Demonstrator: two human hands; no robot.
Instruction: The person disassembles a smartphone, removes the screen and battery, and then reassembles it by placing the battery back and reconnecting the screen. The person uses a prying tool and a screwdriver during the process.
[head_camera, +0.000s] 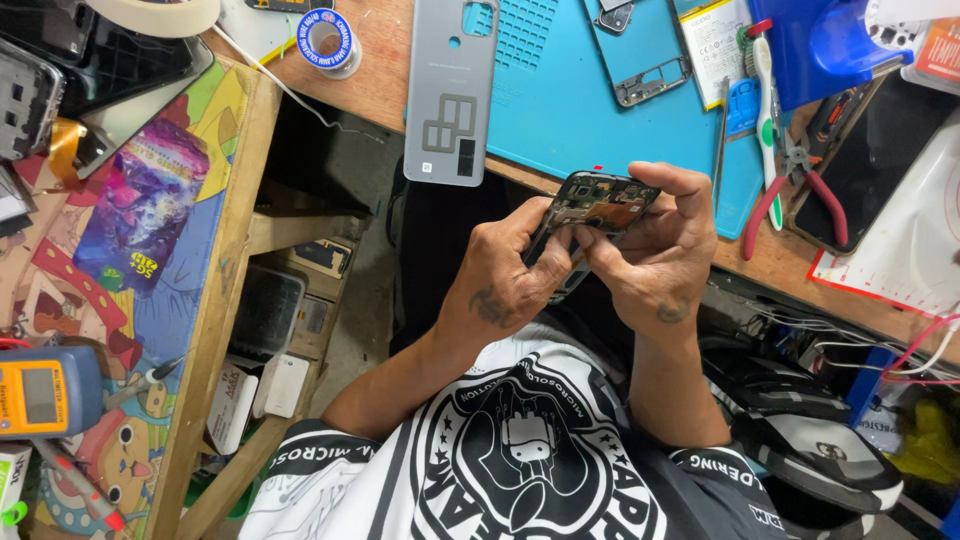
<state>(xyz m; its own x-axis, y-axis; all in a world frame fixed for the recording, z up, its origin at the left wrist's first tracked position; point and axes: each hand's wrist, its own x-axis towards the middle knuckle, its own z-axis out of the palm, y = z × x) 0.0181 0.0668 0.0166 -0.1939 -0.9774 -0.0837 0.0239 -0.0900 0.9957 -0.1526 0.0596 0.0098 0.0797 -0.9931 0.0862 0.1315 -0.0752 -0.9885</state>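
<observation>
I hold an opened phone (600, 203) with its back removed, its dark circuit board and frame showing, in front of my chest at the bench edge. My left hand (505, 278) grips the phone's left side, thumb pressed on the inside. My right hand (655, 250) holds the right side, its fingers curled over the top edge and thumb on the board. A grey phone back cover (450, 90) lies on the wooden bench above my hands, half on a blue work mat (560, 110).
On the mat lie a phone frame (640, 60) and a battery (712, 45). Red-handled pliers (790, 190), tweezers (720, 140) and a dark phone (865, 165) lie at right. A solder spool (330, 42) sits at top. A side table at left carries a yellow multimeter (45, 390).
</observation>
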